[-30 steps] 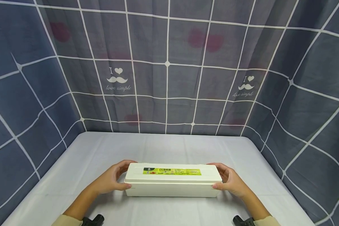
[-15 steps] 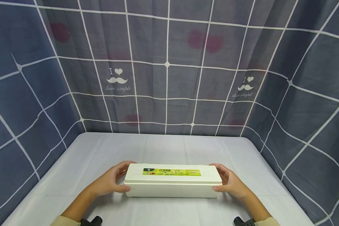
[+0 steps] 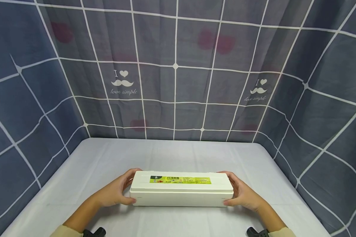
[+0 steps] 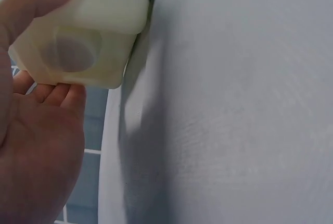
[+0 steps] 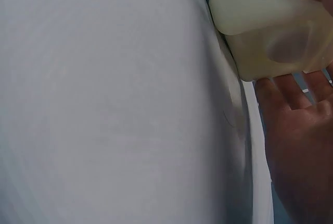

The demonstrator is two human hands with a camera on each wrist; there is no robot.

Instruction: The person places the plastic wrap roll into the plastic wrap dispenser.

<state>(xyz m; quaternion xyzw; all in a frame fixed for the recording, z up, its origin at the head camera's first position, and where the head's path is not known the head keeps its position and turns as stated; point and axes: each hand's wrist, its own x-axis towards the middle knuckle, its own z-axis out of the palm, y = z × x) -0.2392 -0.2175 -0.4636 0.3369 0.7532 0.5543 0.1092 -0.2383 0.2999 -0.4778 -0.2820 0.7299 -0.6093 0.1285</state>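
Observation:
A long, cream-white cling film box [image 3: 182,199] with a yellow-green label [image 3: 180,180] on its lid lies crosswise on the white-covered table. My left hand [image 3: 118,189] grips its left end, thumb on the front face and fingers behind. At the opposite end my right hand [image 3: 244,192] holds it the same way. In the left wrist view, the box's end [image 4: 78,54] looks translucent, with a round darker shape inside. The right wrist view shows a similar end [image 5: 283,49] beside the fingers. The lid looks closed in the head view.
A white cloth [image 3: 178,154] covers the table, which has rounded far corners. Dark blue-grey curtains [image 3: 160,82] with white grid lines hang behind it and along both sides. A black strap device [image 3: 95,232] sits on the left wrist, and another [image 3: 257,232] on the right.
Both thumbs have slid slightly lower on the box's front face, the left one also a little outward. The box has stayed in nearly the same place.

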